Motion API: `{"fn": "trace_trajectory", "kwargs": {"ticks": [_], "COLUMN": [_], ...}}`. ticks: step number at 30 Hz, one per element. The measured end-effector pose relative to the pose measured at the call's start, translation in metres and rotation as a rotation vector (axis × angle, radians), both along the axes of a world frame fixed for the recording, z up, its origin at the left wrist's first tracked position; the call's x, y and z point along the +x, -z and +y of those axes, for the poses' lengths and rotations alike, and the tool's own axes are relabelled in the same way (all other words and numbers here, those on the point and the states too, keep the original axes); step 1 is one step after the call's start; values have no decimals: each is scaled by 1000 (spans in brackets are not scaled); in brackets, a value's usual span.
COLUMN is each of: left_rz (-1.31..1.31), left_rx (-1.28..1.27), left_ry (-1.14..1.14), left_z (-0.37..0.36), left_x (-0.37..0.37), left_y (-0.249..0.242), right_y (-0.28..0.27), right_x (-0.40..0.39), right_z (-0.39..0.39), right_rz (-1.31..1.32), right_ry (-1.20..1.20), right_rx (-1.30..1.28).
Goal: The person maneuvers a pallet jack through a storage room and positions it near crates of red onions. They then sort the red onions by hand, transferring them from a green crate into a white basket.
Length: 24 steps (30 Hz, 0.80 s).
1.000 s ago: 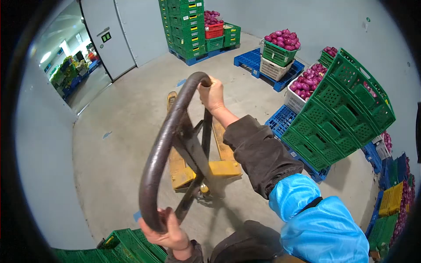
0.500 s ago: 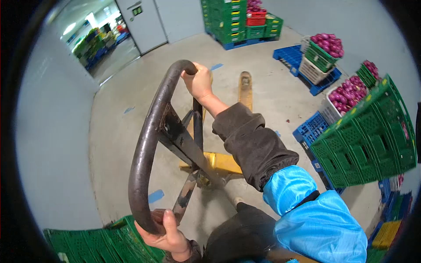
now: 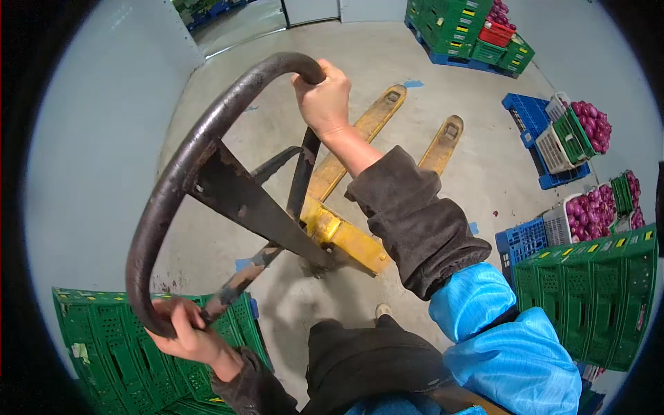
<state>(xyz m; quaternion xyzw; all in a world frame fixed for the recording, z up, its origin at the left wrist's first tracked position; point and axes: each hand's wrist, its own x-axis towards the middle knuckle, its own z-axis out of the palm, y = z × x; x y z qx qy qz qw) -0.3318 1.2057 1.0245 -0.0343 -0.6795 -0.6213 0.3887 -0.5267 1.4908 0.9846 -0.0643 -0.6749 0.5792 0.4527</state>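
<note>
A dark, worn metal loop handle (image 3: 169, 190) rises toward me from a yellow pallet jack (image 3: 346, 242). My right hand (image 3: 324, 100) is wrapped round the handle's upper end. Around its lower end, near green crates, my left hand (image 3: 183, 330) is closed. The jack's two scuffed forks, the left one (image 3: 366, 128) and the right one (image 3: 440, 146), lie low over the concrete floor and point away from me. My right forearm hides part of the right fork.
Green crates (image 3: 124, 346) stand at the lower left, and a tall green stack (image 3: 588, 290) at the right. Crates of purple onions (image 3: 591, 211) sit along the right wall. A blue pallet (image 3: 529, 117) and more stacked crates (image 3: 453, 28) are farther back. A doorway is at the upper left.
The handle and my left hand have shifted left in view. The forks now point more to the upper right, and the right-hand crates appear farther right. Both hands keep their hold.
</note>
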Motion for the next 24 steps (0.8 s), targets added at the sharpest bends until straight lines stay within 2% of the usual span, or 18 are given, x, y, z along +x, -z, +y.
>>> {"fn": "trace_trajectory", "kwargs": {"ticks": [4, 6, 8, 15, 20, 24], "left_rz": [29, 133, 143, 20, 27, 23], "left_rx": [51, 20, 0, 57, 40, 62], "left_ry": [-52, -94, -38, 98, 261, 295], "left_z": [-34, -54, -86, -150, -202, -230], "left_x": [-66, -103, -137, -259, -369, -461], "left_y": [0, 1, 10, -3, -6, -5], "right_y": [0, 0, -3, -2, -3, -4], "right_x": [-51, -79, -100, -201, -288, -357], "right_z": [-31, -48, -66, -124, -159, -181], "right_rz": [29, 29, 11, 37, -35, -19], "right_ry": [36, 70, 108, 227, 245, 304], "right_rx": [15, 8, 31, 20, -93, -67]}}
